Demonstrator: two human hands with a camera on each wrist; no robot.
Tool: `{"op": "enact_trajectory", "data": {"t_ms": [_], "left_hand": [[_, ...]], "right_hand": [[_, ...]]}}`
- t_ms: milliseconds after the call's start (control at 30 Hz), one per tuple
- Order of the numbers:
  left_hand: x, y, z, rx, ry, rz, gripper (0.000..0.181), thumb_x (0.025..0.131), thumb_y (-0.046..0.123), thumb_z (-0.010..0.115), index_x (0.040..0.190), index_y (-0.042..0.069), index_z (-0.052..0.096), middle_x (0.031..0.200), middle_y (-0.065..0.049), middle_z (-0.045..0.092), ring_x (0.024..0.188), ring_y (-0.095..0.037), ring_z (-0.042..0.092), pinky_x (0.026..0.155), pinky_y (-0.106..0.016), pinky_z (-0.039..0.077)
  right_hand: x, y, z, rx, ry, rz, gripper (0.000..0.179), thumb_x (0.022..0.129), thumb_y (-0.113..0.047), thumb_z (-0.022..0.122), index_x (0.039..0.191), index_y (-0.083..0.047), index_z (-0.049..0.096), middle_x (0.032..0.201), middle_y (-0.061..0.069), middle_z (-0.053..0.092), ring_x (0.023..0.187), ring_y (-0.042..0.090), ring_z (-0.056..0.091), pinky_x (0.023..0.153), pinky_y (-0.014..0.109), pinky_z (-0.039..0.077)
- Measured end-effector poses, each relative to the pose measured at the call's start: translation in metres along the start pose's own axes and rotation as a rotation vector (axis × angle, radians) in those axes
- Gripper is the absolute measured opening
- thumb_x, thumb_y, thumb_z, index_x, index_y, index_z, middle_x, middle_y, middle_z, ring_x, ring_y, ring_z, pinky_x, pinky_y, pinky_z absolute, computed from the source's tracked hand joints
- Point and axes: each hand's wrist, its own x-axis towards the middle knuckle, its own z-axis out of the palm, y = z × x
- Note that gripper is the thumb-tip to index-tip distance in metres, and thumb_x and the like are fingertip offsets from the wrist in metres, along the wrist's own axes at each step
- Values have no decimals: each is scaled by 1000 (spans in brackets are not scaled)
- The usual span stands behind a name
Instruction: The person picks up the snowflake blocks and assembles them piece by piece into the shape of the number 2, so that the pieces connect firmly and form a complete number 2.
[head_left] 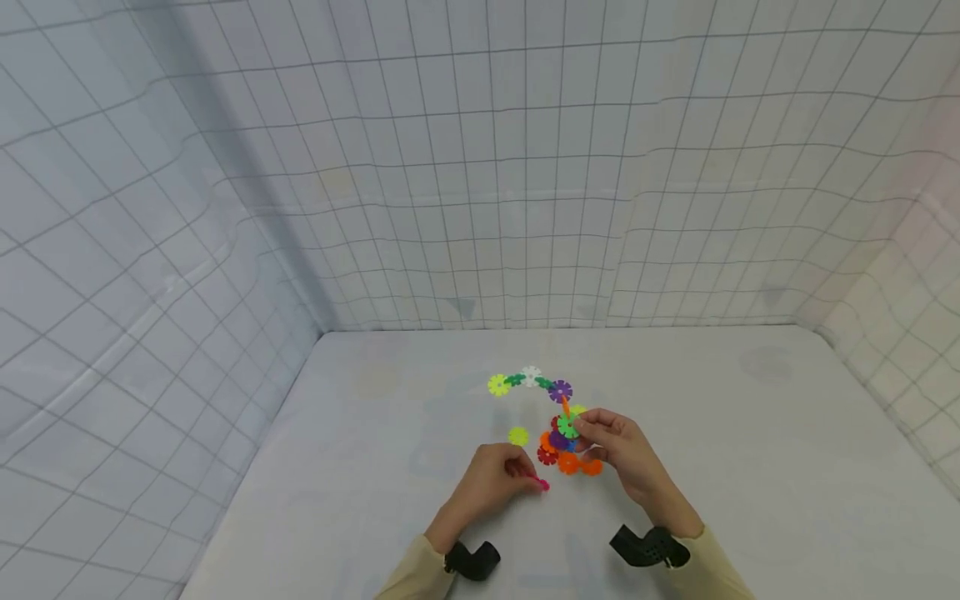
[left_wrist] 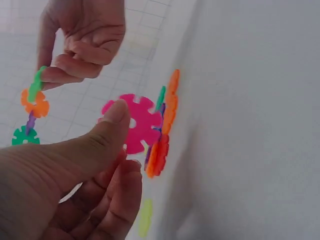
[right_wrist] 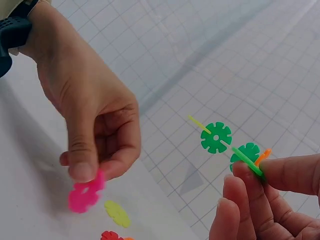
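In the head view my left hand [head_left: 495, 481] pinches a pink notched disc [left_wrist: 139, 124] between thumb and fingers, low over the table. Across from it, my right hand [head_left: 624, 454] pinches a light green notched disc [head_left: 568, 425] at the end of a chain. From that disc the chain runs through an orange disc [head_left: 566, 406], a purple disc [head_left: 560, 391], a green one, a white disc [head_left: 531, 377] and another green one to a yellow-green disc [head_left: 498, 384]. The pink disc and the chain are apart.
Between the hands lies a pile of loose notched discs, with orange [head_left: 568, 463], red [head_left: 547, 455] and blue ones among them. A single yellow disc [head_left: 518, 436] lies left of the pile. Grid-lined white sheeting [head_left: 480, 183] surrounds the white table [head_left: 390, 417] at the back and sides.
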Motion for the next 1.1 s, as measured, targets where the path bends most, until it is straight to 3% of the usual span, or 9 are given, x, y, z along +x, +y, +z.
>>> {"op": "enact_trajectory", "data": {"t_ms": [267,400,700,867,1100], "left_hand": [[-1,17,-1,-271,243,76,14,81,19,76,85,7,70,75,0,68,62,-13,66,59,-26,55],[-2,23,5,-345,330,114,16,79,17,78,89,6,73,78,-1,70,64,-13,67,61,-29,56],[-4,35,10,-313,438,205,8,76,4,78,82,5,73,76,-2,70,62,-14,66,57,-27,55],[-8,50,10,-222,503,342,10,74,-7,76,80,-3,70,74,-10,68,62,-20,67,56,-27,55],[-3,33,19,-110,567,470,14,73,-5,78,80,2,69,74,-6,68,64,-12,66,57,-20,53]], "right_hand": [[1,6,2,-14,-1,-19,26,93,-20,63,101,4,57,84,16,64,77,25,60,68,27,54],[1,7,4,4,12,-11,27,92,-21,64,100,4,57,82,13,64,78,28,60,68,27,54],[-1,5,12,37,49,-13,22,91,-17,65,97,4,58,82,13,63,73,20,61,75,32,54],[-2,5,16,54,74,-27,20,91,-14,65,97,4,59,83,16,64,72,21,63,74,34,55],[-3,6,20,19,63,-67,22,90,-13,66,96,6,58,85,19,65,71,21,65,68,29,55]]}}
